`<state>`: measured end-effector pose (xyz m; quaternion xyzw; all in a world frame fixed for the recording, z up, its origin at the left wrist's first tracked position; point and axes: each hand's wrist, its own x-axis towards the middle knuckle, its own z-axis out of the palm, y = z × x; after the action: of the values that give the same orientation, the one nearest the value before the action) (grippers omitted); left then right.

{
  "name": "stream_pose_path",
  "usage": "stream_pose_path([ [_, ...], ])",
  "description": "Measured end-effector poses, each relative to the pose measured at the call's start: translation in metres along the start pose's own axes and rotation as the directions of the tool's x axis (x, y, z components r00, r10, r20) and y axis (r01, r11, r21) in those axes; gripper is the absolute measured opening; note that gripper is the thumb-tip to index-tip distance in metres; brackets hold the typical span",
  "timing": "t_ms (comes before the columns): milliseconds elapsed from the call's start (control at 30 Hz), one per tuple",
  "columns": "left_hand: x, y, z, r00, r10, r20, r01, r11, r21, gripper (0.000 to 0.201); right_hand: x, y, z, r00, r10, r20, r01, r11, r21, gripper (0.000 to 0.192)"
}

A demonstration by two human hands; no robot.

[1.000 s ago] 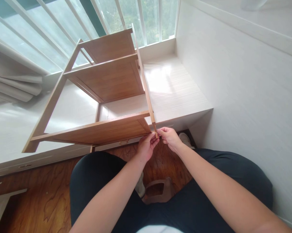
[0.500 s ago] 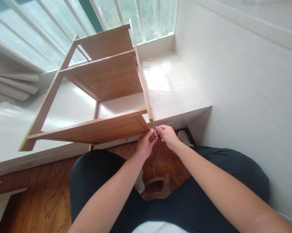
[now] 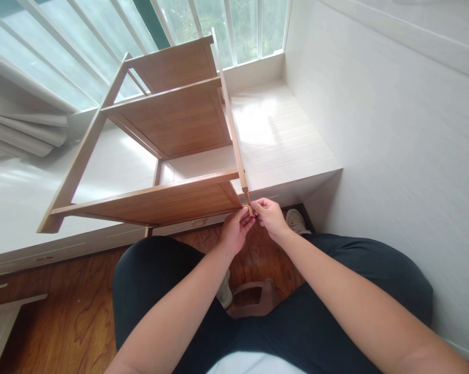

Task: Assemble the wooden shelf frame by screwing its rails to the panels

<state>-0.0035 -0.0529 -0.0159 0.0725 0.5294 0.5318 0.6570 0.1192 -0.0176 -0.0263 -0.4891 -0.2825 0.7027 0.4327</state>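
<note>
A wooden shelf rack [image 3: 172,119] with three boards lies tipped on its side on a white window platform [image 3: 281,150], its legs pointing toward me. My left hand [image 3: 236,231] and my right hand [image 3: 271,217] meet at the tip of the rack's near right leg [image 3: 248,203]. Fingertips of both hands pinch that leg end; whatever small part sits between them is hidden by the fingers.
I sit with dark trousers [image 3: 316,306] over a wood-grain floor [image 3: 63,322]. A brown stool [image 3: 253,298] and a white shoe [image 3: 295,221] show between and beside my legs. A white wall [image 3: 394,130] is at the right, window bars [image 3: 234,26] and curtains [image 3: 20,130] behind.
The hands stay pinched on the leg tip. The view has shifted slightly, with rack and hands a little higher in frame than a second ago.
</note>
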Motion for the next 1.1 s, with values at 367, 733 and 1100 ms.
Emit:
stream_pose_path([
  [367, -0.009, -0.003, 0.000, 0.999, -0.028, 0.030, 0.028, 1.000, 0.001, 0.025, -0.002, -0.001, 0.000, 1.000, -0.008, 0.009, 0.009, 1.000, -0.026, 0.062],
  [733, -0.022, -0.018, -0.005, 0.998, -0.059, 0.015, 0.058, 0.997, 0.053, 0.045, -0.003, 0.001, -0.003, 0.998, 0.035, -0.047, -0.034, 0.999, 0.027, 0.050],
  [1100, -0.028, -0.045, 0.001, 0.998, -0.065, 0.011, 0.063, 0.985, 0.161, 0.055, -0.003, 0.013, -0.009, 0.979, 0.053, -0.196, -0.020, 0.986, 0.164, 0.030],
])
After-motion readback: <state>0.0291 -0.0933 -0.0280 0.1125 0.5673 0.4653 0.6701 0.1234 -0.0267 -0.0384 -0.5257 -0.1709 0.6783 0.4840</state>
